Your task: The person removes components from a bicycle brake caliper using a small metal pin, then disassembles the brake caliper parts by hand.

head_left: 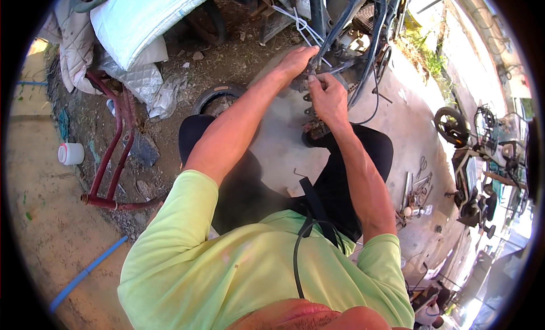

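My left hand [296,63] reaches forward to the lower end of a dark upright tube [318,15], its fingers curled and partly hidden. Just nearer and to the right, my right hand [329,98] is closed in a pinch, thumb and forefinger pressed together near a small dark metal piece [311,71] too small to name. Dark metal parts with holes [308,103] show just left of the right hand, above the ground between my knees. Dark bent tubes and cables [372,46] rise to the right of both hands.
Left lie a red tubular frame [120,140], a white container [71,154] and a blue pipe [88,273]. A tyre [218,91] rests beyond my left knee. A white sheet [142,23] hangs far left. Loose tools [417,193] and a wheeled machine [452,127] are right.
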A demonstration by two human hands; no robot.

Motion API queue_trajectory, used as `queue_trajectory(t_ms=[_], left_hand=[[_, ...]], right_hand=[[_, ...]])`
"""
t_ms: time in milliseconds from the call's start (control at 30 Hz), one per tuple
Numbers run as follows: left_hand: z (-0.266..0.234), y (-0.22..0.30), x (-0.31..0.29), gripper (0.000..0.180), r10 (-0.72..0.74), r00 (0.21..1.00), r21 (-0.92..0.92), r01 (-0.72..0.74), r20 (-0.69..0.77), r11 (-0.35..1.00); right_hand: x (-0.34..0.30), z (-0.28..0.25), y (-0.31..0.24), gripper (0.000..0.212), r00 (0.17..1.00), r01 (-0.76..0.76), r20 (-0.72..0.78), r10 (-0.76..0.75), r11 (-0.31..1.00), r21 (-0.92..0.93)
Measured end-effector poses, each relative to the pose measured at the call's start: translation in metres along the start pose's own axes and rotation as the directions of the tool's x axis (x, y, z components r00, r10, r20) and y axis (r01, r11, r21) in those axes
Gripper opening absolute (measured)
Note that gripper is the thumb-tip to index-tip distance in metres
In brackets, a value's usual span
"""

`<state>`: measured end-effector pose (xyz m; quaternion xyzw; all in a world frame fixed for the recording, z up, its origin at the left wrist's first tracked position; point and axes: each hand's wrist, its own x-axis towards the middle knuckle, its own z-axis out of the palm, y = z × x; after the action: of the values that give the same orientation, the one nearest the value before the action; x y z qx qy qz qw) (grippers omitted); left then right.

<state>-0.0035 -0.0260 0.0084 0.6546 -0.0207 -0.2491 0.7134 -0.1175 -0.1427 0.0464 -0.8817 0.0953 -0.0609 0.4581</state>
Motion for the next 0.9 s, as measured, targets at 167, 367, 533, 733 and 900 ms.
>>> queue_trajectory(t_ms=[167,367,533,733,900], left_hand=[[0.000,-0.005,0.003,0.037,0.041,0.999,-0.040,-0.040,0.004,0.998],[-0.002,-0.012,0.009,0.036,0.026,1.000,-0.047,-0.025,0.014,0.999],[-0.001,-0.011,0.009,0.037,0.046,0.999,-0.039,-0.045,0.011,0.998],[-0.004,-0.005,0.005,0.038,-0.024,0.996,-0.097,0.032,0.082,0.995],[-0.003,-0.006,0.005,0.042,-0.020,0.997,-0.096,0.027,0.074,0.995]], right_hand=[[0.000,0.000,-0.002,0.030,1.000,-0.024,-0.016,0.024,0.999,-0.023],[-0.001,-0.001,-0.004,0.032,0.999,-0.039,-0.010,0.039,0.999,-0.022],[0.001,-0.001,-0.003,0.032,0.998,-0.068,-0.009,0.067,0.997,-0.034],[0.002,-0.001,-0.003,0.032,0.997,-0.082,-0.006,0.082,0.997,-0.010],[-0.001,-0.006,-0.011,0.030,0.997,-0.074,-0.010,0.074,0.996,-0.047]])
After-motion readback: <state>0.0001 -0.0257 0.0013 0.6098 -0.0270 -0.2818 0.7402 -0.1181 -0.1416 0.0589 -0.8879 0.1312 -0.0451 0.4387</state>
